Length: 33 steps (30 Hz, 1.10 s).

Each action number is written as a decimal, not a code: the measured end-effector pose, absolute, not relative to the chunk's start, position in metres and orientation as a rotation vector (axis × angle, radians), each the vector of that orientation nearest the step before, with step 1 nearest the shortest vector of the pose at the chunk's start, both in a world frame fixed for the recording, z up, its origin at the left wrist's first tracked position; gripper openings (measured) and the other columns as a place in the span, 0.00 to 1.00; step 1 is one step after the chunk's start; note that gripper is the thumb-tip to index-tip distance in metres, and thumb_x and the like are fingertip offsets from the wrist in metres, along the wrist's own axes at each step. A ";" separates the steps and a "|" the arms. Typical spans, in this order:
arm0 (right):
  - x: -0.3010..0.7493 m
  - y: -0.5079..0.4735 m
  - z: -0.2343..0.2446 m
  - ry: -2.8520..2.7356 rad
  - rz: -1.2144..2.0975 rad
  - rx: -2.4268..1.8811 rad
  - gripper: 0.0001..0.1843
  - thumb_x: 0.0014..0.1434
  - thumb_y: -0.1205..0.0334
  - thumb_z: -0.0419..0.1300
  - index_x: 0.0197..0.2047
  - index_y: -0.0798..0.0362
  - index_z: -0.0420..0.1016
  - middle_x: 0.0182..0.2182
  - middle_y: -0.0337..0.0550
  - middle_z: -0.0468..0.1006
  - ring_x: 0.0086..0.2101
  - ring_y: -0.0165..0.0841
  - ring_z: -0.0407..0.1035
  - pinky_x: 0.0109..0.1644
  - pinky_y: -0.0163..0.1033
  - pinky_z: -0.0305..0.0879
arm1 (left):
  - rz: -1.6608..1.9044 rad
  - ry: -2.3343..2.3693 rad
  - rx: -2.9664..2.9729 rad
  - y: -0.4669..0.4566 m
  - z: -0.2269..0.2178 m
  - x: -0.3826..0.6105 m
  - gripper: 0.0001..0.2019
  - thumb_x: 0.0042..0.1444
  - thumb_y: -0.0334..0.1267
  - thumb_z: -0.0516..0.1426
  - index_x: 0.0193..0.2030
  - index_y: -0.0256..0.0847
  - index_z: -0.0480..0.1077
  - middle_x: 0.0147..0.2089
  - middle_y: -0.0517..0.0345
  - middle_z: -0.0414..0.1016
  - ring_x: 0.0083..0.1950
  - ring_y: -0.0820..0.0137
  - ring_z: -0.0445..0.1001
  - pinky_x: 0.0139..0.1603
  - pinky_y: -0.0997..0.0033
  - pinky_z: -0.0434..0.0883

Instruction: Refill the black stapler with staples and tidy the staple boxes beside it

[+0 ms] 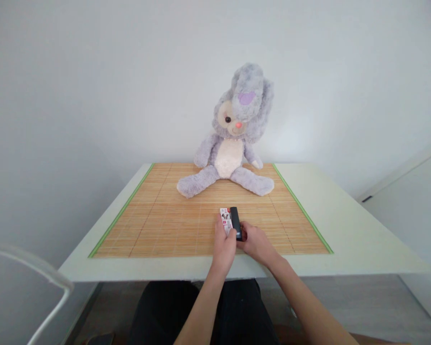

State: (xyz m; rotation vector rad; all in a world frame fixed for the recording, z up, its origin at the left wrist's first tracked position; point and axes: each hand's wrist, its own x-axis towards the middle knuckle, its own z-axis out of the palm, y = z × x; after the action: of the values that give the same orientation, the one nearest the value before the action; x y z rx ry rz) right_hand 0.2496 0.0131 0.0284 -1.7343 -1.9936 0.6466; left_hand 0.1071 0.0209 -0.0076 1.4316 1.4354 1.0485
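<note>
Head cam, fwd-down, near table (pixel 345 230)

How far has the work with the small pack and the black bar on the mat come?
Done: nothing shows as finished; the plush rabbit sits untouched at the back of the bamboo mat. In hand: the left hand is on the small printed pack, the right hand on the black bar beside it. Left: both things still lie together on the mat.

Both hands, left (pixel 224 247) and right (pixel 255 243), grip a black remote (pixel 235 223) and small card (pixel 225 219) on the bamboo-matted tabletop (pixel 345 225), before a seated plush rabbit (pixel 233 139).
</note>
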 end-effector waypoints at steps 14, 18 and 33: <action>0.403 -0.003 0.044 -1.927 0.577 -1.979 0.13 0.51 0.55 0.69 0.38 0.51 0.77 0.25 0.37 0.76 0.26 0.33 0.67 0.30 0.35 0.53 | 0.851 1.199 1.425 0.020 0.014 0.256 0.47 0.60 0.32 0.52 0.80 0.40 0.28 0.80 0.46 0.43 0.80 0.60 0.45 0.79 0.62 0.49; 0.403 -0.010 0.044 -1.869 0.631 -1.956 0.19 0.51 0.50 0.70 0.43 0.51 0.79 0.23 0.36 0.75 0.25 0.33 0.66 0.29 0.35 0.55 | 0.817 1.109 1.505 0.026 0.012 0.232 0.42 0.62 0.32 0.51 0.80 0.48 0.36 0.78 0.55 0.52 0.79 0.59 0.50 0.78 0.56 0.52; 0.398 -0.017 0.053 -1.839 0.755 -1.869 0.23 0.52 0.42 0.68 0.41 0.52 0.79 0.22 0.35 0.71 0.25 0.31 0.63 0.29 0.35 0.56 | 0.647 1.028 2.396 0.058 0.016 0.160 0.35 0.62 0.55 0.59 0.74 0.52 0.57 0.77 0.62 0.56 0.78 0.62 0.51 0.80 0.53 0.44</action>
State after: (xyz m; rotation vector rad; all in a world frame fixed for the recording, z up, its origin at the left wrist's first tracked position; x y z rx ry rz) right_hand 0.3984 -0.0170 0.0533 -1.8694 -1.8395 0.7550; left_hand 0.1602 0.0579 0.0155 2.3957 1.0285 0.6474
